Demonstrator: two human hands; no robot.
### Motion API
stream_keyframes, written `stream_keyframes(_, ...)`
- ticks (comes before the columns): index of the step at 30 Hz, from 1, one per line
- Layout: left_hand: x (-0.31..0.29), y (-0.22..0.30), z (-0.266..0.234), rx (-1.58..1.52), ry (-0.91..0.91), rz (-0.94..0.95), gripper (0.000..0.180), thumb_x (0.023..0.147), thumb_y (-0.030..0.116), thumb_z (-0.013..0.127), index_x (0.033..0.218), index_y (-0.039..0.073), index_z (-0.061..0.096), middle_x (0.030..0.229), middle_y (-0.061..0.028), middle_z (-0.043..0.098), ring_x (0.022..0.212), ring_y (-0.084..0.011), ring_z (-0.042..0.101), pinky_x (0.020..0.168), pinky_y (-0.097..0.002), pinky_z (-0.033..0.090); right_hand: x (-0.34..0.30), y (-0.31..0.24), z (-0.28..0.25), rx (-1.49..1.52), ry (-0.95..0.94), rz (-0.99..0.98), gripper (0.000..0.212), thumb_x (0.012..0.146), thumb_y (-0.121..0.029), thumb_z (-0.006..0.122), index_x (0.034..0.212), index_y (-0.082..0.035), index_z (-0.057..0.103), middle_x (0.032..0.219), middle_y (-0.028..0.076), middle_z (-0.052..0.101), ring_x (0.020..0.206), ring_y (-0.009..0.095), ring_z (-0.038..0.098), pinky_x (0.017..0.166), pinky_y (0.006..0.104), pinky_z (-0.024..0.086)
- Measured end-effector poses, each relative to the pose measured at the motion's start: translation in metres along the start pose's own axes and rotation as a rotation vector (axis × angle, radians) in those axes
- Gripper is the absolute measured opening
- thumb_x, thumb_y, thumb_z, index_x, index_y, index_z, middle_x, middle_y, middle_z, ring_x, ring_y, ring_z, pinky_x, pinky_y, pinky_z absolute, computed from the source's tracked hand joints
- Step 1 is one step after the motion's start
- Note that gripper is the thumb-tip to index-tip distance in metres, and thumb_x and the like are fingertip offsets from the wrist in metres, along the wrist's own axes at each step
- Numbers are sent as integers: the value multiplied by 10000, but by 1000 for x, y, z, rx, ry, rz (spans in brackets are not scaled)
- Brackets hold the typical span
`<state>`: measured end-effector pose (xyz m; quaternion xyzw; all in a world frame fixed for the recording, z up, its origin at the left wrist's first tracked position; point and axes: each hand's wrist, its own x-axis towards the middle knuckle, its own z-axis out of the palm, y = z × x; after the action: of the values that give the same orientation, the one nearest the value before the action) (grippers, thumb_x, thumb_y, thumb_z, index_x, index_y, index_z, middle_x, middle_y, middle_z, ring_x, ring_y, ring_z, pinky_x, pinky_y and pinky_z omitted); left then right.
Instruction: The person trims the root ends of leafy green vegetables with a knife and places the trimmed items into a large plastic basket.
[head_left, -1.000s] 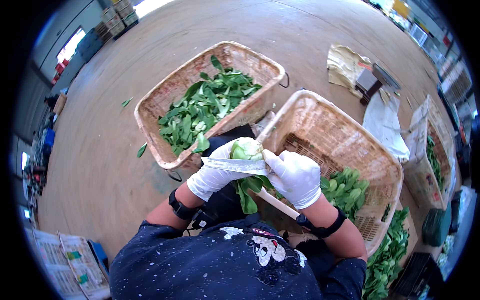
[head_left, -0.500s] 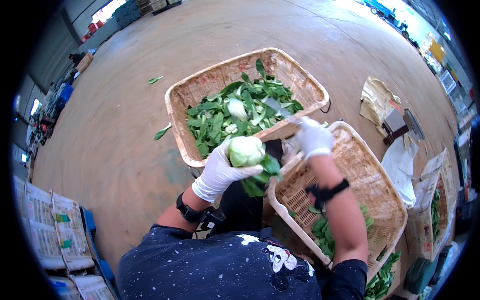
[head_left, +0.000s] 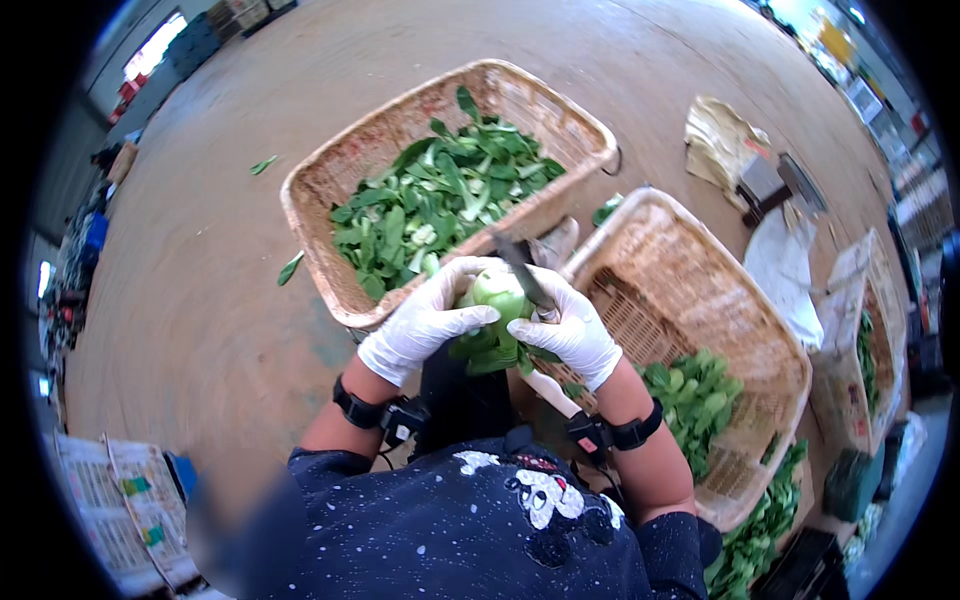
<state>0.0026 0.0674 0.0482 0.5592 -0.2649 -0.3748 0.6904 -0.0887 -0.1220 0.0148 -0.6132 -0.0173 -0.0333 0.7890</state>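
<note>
A head of bok choy (head_left: 497, 292) is between my gloved hands, its pale green base facing up and its leaves hanging below. My left hand (head_left: 430, 318) is closed around its left side, the thumb across the front. My right hand (head_left: 572, 328) grips a knife (head_left: 524, 272), whose blade slants up and left past the base; its thumb also presses on the bok choy. Just beyond my hands stands a plastic crate (head_left: 318, 168) of loose green leaves and pale trimmings. By my right forearm, a second crate (head_left: 745, 275) contains several heads of bok choy (head_left: 690, 405).
More leafy greens (head_left: 760, 535) lie beside the right crate. A tilted crate (head_left: 850, 345) stands farther right, near a crumpled paper sack (head_left: 722, 142) and a small metal stand (head_left: 770, 185). Pale crates (head_left: 120, 510) stand at the lower left. Stray leaves (head_left: 290, 268) lie on the floor.
My right hand has come in with the knife from above the right crate to the bok choy. A blurred pale piece above the leaf crate is no longer in the air. The view has shifted.
</note>
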Motion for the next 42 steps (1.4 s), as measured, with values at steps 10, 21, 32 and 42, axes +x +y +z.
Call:
stream_keyframes(10, 0, -20, 51, 293, -450, -384, 302, 915, 238, 648, 1136, 45, 576, 829, 43, 577, 614, -28, 470, 542, -180, 386, -113, -19, -39, -233, -23, 248, 409, 769, -88, 784, 1130, -6, 611, 1027, 21, 651, 957, 82, 585, 833, 251, 492)
stream_keyframes(21, 85, -17, -51, 111, -27, -96, 293, 982, 352, 509, 1030, 89, 630, 758, 0, 584, 612, -87, 540, 561, -228, 452, -393, -70, -106, -54, 1130, 12, 330, 848, -221, 636, 1081, 12, 636, 930, 82, 702, 792, 157, 664, 731, 306, 549)
stream_keyframes(32, 237, -93, 127, 709, -439, 275, 399, 930, 189, 601, 1285, 14, 553, 1230, -83, 602, 1129, -163, 549, 993, -287, 414, -527, -103, -180, -101, 1836, -403, 430, 1020, -396, 397, 1348, -140, 502, 1202, 72, 623, 600, 57, 521, 380, 157, 383)
stream_keyframes(42, 261, -498, 360, 923, -572, -716, 615, 902, 528, 451, 1113, -22, 628, 1087, -224, 655, 1050, -392, 605, 910, -436, 478, -382, -24, -178, 465, 1584, -442, 504, 1005, -413, 443, 1273, 8, 519, 629, -33, 454, 440, 54, 441, 331, 195, 331)
